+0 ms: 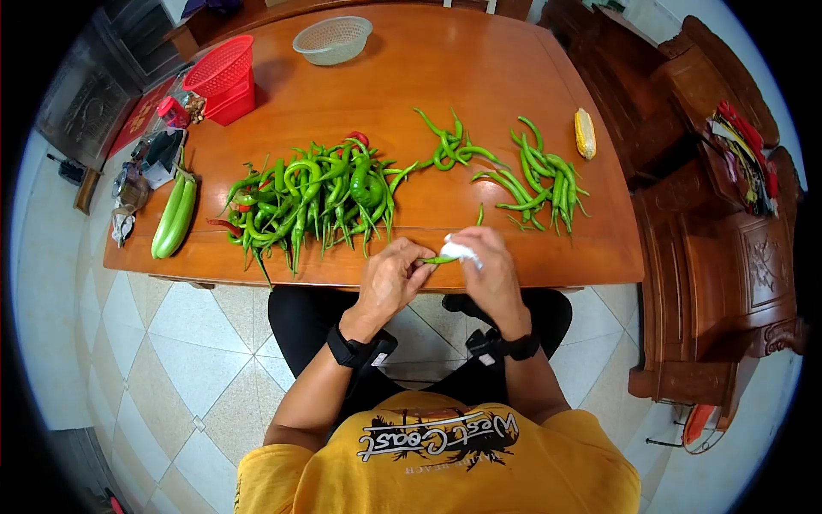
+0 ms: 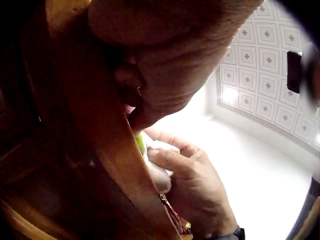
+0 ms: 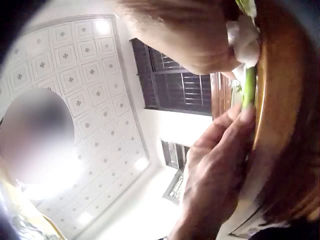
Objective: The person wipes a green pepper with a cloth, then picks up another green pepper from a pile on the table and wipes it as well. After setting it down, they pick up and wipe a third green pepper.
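Note:
At the table's near edge, my left hand (image 1: 396, 276) pinches one end of a single green chili pepper (image 1: 439, 259). My right hand (image 1: 490, 261) holds a white cloth or tissue (image 1: 461, 250) wrapped around the pepper's other end. In the right wrist view the green chili pepper (image 3: 248, 86) runs between the white cloth (image 3: 245, 42) and my left hand's fingers (image 3: 235, 125). The left wrist view shows a sliver of the green chili pepper (image 2: 140, 144) against the table edge, with my right hand (image 2: 192, 185) beyond it.
A large heap of green chilies (image 1: 308, 197) lies mid-table, with smaller groups of chilies (image 1: 544, 182) to the right. Two pale green gourds (image 1: 175, 216) lie left. A corn cob (image 1: 585, 134), red baskets (image 1: 224, 79) and a beige basket (image 1: 332, 39) sit farther back. A wooden sofa (image 1: 728, 214) stands right.

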### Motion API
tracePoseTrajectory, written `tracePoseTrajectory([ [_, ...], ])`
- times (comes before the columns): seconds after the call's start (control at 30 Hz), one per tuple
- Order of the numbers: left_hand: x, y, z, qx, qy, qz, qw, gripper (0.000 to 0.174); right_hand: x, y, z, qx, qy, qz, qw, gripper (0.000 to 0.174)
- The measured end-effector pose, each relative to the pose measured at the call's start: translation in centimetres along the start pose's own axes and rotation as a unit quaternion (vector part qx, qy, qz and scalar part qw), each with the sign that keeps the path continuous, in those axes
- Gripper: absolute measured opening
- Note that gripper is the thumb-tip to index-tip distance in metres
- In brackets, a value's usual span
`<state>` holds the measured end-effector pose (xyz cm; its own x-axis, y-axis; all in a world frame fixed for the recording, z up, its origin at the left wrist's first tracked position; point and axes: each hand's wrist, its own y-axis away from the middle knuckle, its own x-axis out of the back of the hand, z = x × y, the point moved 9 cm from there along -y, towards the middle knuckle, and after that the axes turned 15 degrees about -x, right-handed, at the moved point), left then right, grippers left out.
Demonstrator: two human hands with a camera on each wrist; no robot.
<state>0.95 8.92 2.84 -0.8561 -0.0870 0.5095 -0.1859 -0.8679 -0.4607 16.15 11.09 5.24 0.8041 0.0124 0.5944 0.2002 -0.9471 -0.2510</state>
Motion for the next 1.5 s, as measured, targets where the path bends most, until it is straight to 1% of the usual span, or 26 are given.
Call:
tracePoseTrajectory([
  [0.1,-0.1,0.0,-0.1,0.0,-0.005,-0.004,1.0,0.014,1.8,-1.2,2.5,-0.029,0.033,0.069,0.997,0.028],
  [0.2,-0.2,0.0,0.0,-0.025,-0.011,0.006,1.0,0.016,2.1,-1.2,2.5,-0.043,0.021,0.065,0.997,0.027],
  [0.3,-0.1,0.0,0.0,-0.026,-0.012,0.007,1.0,0.016,0.8,-0.5,1.4,-0.031,-0.028,0.024,0.999,0.029],
  [0.33,-0.1,0.0,0.0,-0.023,-0.008,0.006,1.0,0.016,0.1,-0.2,0.8,-0.027,-0.04,-0.016,0.999,0.03],
  [0.37,-0.2,0.0,-0.1,-0.019,-0.003,0.005,1.0,0.016,-0.5,0.2,0.1,0.01,-0.037,-0.027,0.999,0.029],
  [0.43,-0.2,0.0,-0.2,-0.013,0.003,0.003,1.0,0.016,-0.8,0.4,-0.6,0.021,-0.035,-0.036,0.999,0.028],
  [0.53,-0.1,0.0,-0.1,-0.007,0.004,0.0,1.0,0.015,0.0,-0.4,0.7,0.019,-0.019,-0.002,1.0,0.028],
  [0.57,-0.1,0.0,0.0,-0.007,0.003,0.0,1.0,0.015,0.5,-1.1,1.4,-0.005,-0.021,0.008,1.0,0.027],
  [0.63,-0.1,-0.1,0.0,-0.011,-0.003,-0.001,1.0,0.015,1.6,-2.3,2.6,-0.012,0.008,0.06,0.998,0.027],
  [0.67,-0.1,-0.1,0.1,-0.016,-0.007,-0.001,1.0,0.015,2.0,-2.7,3.1,-0.025,-0.007,0.075,0.997,0.029],
  [0.77,-0.1,0.0,-0.1,-0.013,-0.004,0.003,1.0,0.015,2.3,-2.9,3.2,-0.026,0.007,0.101,0.995,0.031],
  [0.87,-0.1,0.1,-0.2,-0.013,-0.002,0.007,1.0,0.016,1.4,-1.9,2.3,-0.011,0.056,0.094,0.994,0.031],
  [0.97,-0.2,0.1,-0.2,-0.016,0.001,0.012,1.0,0.016,0.6,-0.8,1.4,-0.041,-0.015,0.028,0.999,0.03],
  [1.0,-0.2,0.1,-0.3,-0.017,0.002,0.014,1.0,0.017,0.3,-0.4,0.5,-0.013,-0.017,0.013,1.0,0.03],
  [1.03,-0.2,0.1,-0.2,-0.019,-0.003,0.015,1.0,0.017,-0.3,0.1,0.4,-0.02,-0.03,-0.007,0.999,0.031],
  [1.1,-0.2,0.1,-0.1,-0.023,-0.013,0.017,1.0,0.018,-1.2,0.9,-1.3,-0.007,-0.073,-0.059,0.996,0.029],
  [1.13,-0.2,0.0,-0.1,-0.028,-0.015,0.019,0.999,0.018,-1.5,1.2,-1.8,-0.006,-0.071,-0.059,0.996,0.029],
  [1.23,0.0,0.1,0.0,-0.032,-0.02,0.019,0.999,0.017,-0.9,0.2,-0.4,-0.02,-0.038,-0.037,0.998,0.027],
  [1.3,-0.1,0.0,0.0,-0.024,-0.015,0.01,1.0,0.017,0.3,-0.9,0.7,-0.017,-0.004,0.014,1.0,0.023],
  [1.37,-0.1,0.0,0.0,-0.006,-0.011,0.008,1.0,0.015,1.2,-1.6,1.6,-0.036,0.005,0.057,0.998,0.023],
  [1.47,0.0,0.0,0.0,0.0,-0.011,0.012,1.0,0.015,1.4,-1.5,2.2,-0.035,0.021,0.105,0.994,0.022],
  [1.5,0.0,0.0,0.0,0.0,-0.011,0.013,1.0,0.015,1.3,-1.4,2.1,-0.032,0.022,0.103,0.994,0.021],
])
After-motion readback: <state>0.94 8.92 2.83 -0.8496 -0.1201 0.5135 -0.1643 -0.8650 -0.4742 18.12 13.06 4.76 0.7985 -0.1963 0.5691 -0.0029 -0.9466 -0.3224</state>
